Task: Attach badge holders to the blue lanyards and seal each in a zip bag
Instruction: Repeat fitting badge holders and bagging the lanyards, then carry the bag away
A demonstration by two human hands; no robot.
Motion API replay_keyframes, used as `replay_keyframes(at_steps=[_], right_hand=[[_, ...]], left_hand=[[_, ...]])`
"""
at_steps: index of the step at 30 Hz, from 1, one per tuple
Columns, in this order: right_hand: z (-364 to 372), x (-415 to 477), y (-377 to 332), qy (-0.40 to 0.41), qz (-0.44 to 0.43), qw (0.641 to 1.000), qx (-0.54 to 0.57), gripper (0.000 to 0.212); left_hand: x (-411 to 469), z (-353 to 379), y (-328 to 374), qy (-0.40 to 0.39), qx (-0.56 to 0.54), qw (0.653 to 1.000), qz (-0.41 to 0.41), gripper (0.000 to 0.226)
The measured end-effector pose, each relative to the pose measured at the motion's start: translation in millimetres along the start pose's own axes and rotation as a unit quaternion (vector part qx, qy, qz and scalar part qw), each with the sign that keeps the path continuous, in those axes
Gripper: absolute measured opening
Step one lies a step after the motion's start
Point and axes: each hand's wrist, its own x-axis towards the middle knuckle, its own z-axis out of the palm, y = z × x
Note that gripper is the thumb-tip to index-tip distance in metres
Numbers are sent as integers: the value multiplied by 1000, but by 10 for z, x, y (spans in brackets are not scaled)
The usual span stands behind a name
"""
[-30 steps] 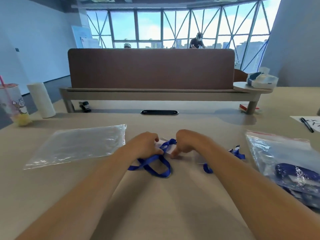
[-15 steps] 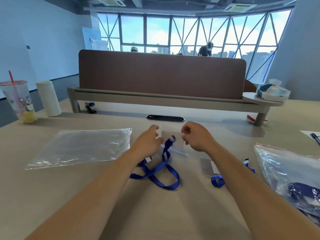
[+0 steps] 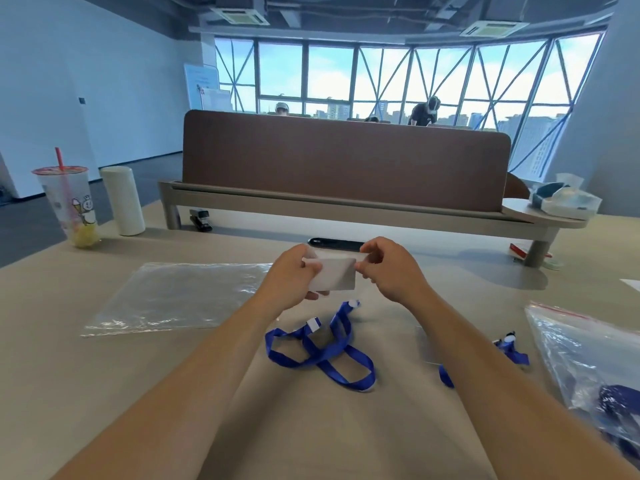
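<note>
1. Above the middle of the table (image 3: 104, 393), the left hand (image 3: 294, 277) and right hand (image 3: 393, 271) hold a badge holder (image 3: 336, 277) between them, lifted clear of the surface.
2. The left hand's fingers curl round the holder's left edge, thumb on its front. The right hand pinches the right edge between thumb and fingers.
3. The holder is pale and turned long side level, its face toward the camera.
4. Just below the hands, a blue lanyard (image 3: 323, 353) lies on the table in loose loops. Its clip end points up toward the holder but is apart from it.
5. To the right, a second lanyard (image 3: 514, 353) lies partly hidden by the right forearm.
6. Left of the hands, a clear zip bag (image 3: 173, 296) lies flat.
7. At the right edge, a filled bag (image 3: 585, 355) with a red strip holds dark blue contents.
8. Farther off on the left stand a cup (image 3: 71, 202) with a red straw and a white roll (image 3: 123, 200), with a stapler (image 3: 201, 220) near a brown divider (image 3: 346, 161).
</note>
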Motion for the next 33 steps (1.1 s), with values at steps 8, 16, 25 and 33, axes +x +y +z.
replay_keyframes(at_steps=[8,16,25,33], right_hand=[[262,-37,-90,-151,112,966,-176,40],[460,-165,-208,-226,105,929,-275,34],[196,-93,-325,-283,104,953,-12,5],[-74,-69,-423,-238,-31,969,-65,9]], left_hand=[[-163,-124,-112,68,-163,984,-38,27],[-244,-57,-253,83,-95,992,-3,21],[-185,-144,-289,161,-22,986,41,23],[-139,-187,-225,185,121,974,55,24]])
